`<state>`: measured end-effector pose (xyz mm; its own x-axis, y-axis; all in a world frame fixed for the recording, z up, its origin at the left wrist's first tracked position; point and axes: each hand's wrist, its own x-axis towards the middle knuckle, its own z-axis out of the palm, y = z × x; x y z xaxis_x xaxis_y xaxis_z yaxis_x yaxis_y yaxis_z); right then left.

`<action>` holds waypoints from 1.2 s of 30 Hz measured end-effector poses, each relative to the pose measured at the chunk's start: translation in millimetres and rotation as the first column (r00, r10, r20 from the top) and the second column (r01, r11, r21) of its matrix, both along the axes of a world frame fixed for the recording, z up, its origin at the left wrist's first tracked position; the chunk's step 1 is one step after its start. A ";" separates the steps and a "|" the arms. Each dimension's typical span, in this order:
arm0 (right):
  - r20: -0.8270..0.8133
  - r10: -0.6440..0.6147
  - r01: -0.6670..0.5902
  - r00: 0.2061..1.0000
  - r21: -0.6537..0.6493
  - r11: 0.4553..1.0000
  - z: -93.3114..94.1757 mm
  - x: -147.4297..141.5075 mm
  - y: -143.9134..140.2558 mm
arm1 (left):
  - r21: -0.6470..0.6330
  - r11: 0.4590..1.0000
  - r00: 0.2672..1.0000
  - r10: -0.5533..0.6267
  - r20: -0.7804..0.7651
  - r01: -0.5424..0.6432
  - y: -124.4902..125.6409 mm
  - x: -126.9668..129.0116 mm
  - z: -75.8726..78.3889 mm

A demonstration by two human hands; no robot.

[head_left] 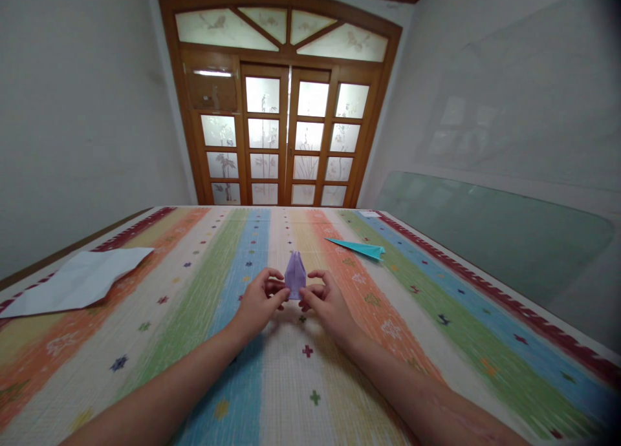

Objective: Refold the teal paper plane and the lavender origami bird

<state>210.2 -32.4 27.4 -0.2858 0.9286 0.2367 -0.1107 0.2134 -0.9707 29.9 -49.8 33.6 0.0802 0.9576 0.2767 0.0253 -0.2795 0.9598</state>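
Striped mat (204, 342) underfoot: left hand (257, 304) and right hand (327, 307) have fingers pinched on the purple paper (295, 276) at its lower edge, mid-mat. Light, easily creased, probably half-folded. Beyond, a teal plane (359, 247), white sheet (77, 279), doors (286, 136).

Both forearms bare to the edge of view, left hand (259, 302) and right hand (326, 304) ringless

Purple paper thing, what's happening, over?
Left hand and right hand fingers pinching small purple folded paper piece. Held just above striped mat. Teal paper plane apart, nothing in the way.
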 end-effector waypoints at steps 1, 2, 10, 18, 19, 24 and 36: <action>-0.003 0.013 -0.013 1.000 -0.018 1.000 -0.8 0.4 0.9 | -0.019 1.000 1.000 -0.002 0.027 0.003 0.9 -0.1 -0.7; 0.004 0.025 -0.025 1.000 -0.028 0.999 -1.7 0.8 1.9 | -0.043 0.999 0.999 -0.014 0.048 0.016 2.0 -0.4 -1.3; -0.016 0.043 -0.044 0.999 -0.044 0.998 -4.3 -1.3 2.1 | -0.178 0.983 0.991 -0.027 0.135 0.051 7.9 -1.7 -4.2; 0.088 -0.006 0.005 0.996 0.012 1.000 -3.9 -2.4 -1.2 | -0.121 0.991 0.996 -0.047 0.079 0.056 5.1 -0.1 -5.0; 0.102 -0.002 -0.001 0.995 0.027 1.000 -3.4 -2.5 -1.4 | -0.106 0.992 0.996 -0.061 0.064 0.068 4.7 -0.3 -4.9; 0.132 0.054 -0.061 0.990 0.049 0.997 -0.2 -3.7 -2.5 | -0.007 0.999 0.994 -0.047 -0.094 0.046 0.2 -1.5 -1.6; 0.085 0.110 -0.115 0.990 0.051 0.992 0.7 -1.7 -4.3 | 0.263 0.965 0.953 0.094 -0.288 -0.016 -4.5 -2.0 2.5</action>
<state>208.5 -36.6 28.1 -0.4081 0.8754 0.2592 -0.0582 0.2584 -0.9643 28.0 -54.3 36.1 0.1451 0.8631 0.4837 0.3191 -0.5036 0.8028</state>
